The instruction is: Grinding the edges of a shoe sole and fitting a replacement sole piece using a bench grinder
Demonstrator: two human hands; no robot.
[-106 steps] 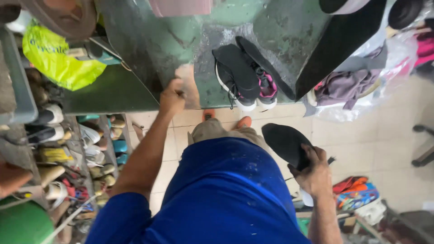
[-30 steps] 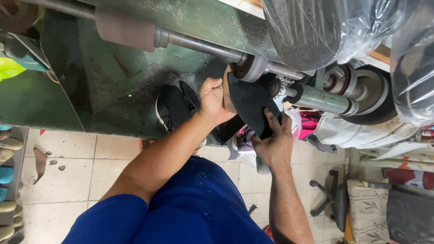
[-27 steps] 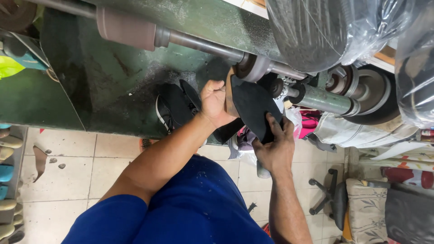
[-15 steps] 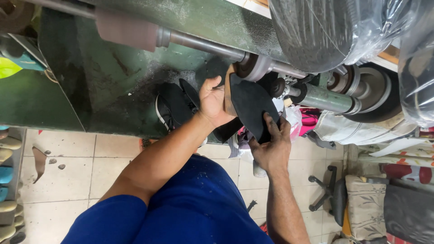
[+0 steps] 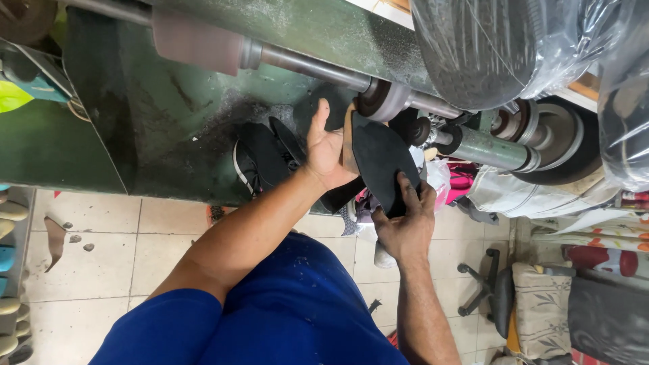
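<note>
Fingers (image 5: 404,190) of the right hand (image 5: 404,230) are spread over the lower face of a black shoe sole (image 5: 382,162), pads pressed flat on it, thumb side hidden behind the sole. Left hand (image 5: 328,145): palm and thumb clamp the sole's left edge; thumb tip points up, remaining fingers are behind the sole and cannot be seen. Both hands hold the same sole, one on each side.

Sole position: upright on edge, pointed end down toward the right fingers, broad end up. Its top edge meets a small grinding wheel (image 5: 378,101) just above the left fingertips; whether they actually touch cannot be told.

Wheel sits on a long horizontal shaft (image 5: 304,66) running left from the left thumb, with a pinkish sanding drum (image 5: 196,44) well to the left. Right of the fingers: further wheels and a green shaft section (image 5: 493,149), then a large black wheel (image 5: 561,145).

Behind the left wrist: dark shoes (image 5: 263,155) resting against the green machine body (image 5: 169,122).

Above the right fingers: black mass under clear plastic wrap (image 5: 493,47).

Below the hands: blue shorts (image 5: 291,311), tiled floor (image 5: 88,270). Lower right of the right forearm: office chair base (image 5: 483,290) and a patterned cushion (image 5: 541,311).
</note>
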